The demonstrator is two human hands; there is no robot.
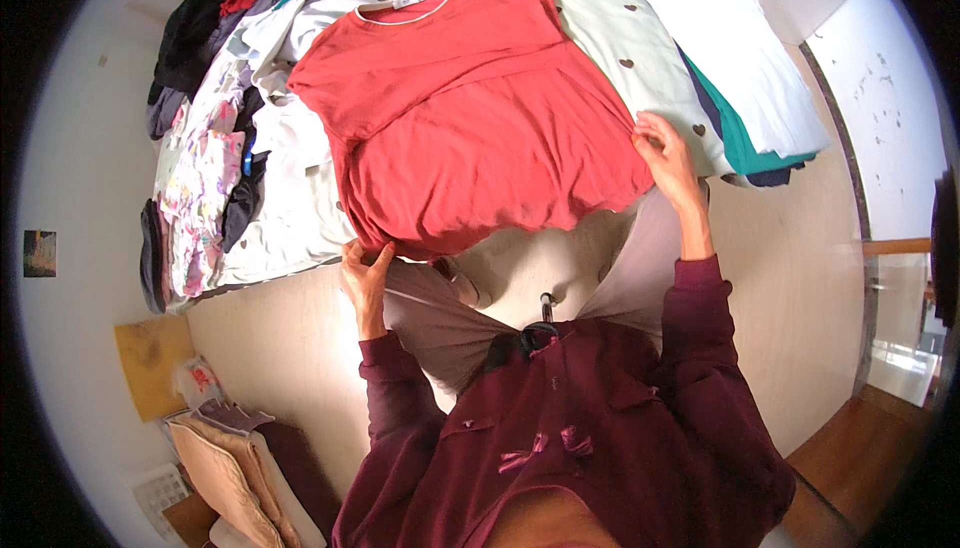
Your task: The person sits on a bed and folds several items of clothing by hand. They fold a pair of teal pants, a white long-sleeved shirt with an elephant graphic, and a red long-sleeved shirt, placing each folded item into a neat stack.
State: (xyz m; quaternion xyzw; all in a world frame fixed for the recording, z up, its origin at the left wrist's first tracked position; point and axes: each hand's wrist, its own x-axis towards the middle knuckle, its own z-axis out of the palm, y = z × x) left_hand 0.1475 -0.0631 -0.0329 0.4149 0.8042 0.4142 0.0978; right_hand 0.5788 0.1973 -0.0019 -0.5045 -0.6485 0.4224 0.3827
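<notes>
A red T-shirt lies spread on the bed, its white-edged neckline pointing away from me and its hem hanging over the near edge. My left hand pinches the hem's left corner between thumb and fingers. At the right side of the shirt, near the hem, my right hand has its fingertips on the fabric edge. Wrinkles run across the shirt's chest and gather along the lower part. Both hands are at about the height of the mattress edge, in front of my knees.
A heart-patterned bedsheet covers the bed. Heaped clothes lie along the left, including a floral garment. Folded white and green garments are stacked at the right corner. Folded bedding stands on the floor at lower left.
</notes>
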